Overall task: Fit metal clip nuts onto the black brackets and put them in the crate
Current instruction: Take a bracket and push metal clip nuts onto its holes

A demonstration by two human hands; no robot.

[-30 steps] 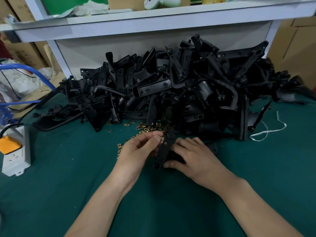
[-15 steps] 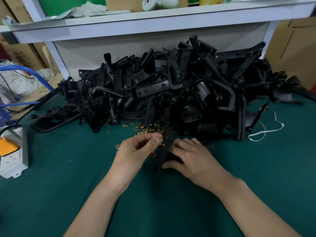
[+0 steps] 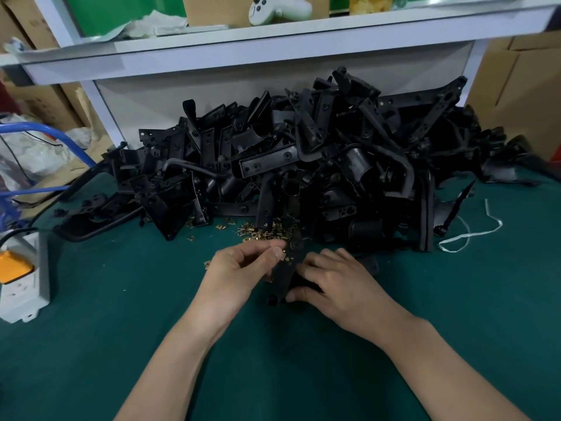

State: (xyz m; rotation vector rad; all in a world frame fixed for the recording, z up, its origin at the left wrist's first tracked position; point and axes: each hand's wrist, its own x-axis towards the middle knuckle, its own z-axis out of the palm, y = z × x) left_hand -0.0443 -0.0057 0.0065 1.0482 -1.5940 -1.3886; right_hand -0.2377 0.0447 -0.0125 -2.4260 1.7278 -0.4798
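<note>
A long black bracket stands tilted on the green table between my hands. My right hand grips its lower part from the right. My left hand pinches a small brass clip nut against the bracket's left edge near the top. A scatter of brass clip nuts lies just beyond my hands at the foot of a big heap of black brackets. No crate is in view.
A white power strip with an orange plug lies at the table's left edge. A white cord lies right of the heap. A white shelf overhangs behind it. Cardboard boxes stand at the right.
My hands and the bracket have hardly moved. My left thumb and fingers have pressed the clip nut slightly further onto the bracket's edge.
</note>
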